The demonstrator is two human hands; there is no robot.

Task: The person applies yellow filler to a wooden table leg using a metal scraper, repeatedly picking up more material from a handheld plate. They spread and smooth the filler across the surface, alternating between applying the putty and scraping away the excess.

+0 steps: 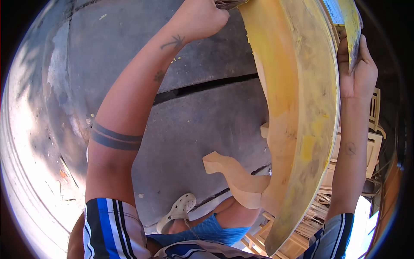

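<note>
A large curved wooden furniture part (315, 129), smeared with yellow and grey, stands between my arms. A wavy wooden leg (237, 179) sticks out from its lower left side. At the top, my left hand (205, 19) is closed around a dark, worn flat piece (230, 3), partly cut off by the frame edge, near the wood's left rim. On the far side of the wood, my right hand (360, 67) grips a yellow-smeared flat piece (354, 36), its thumb along the edge. A blue-and-white printed label (333, 11) shows beside that piece.
Grey concrete slabs (202, 116) with a dark gap between them lie below. My foot in a pale clog (183, 205) rests near the wooden leg. Light wooden furniture pieces (373, 151) and slats (319, 213) are at the right. Sunlight falls on the left ground.
</note>
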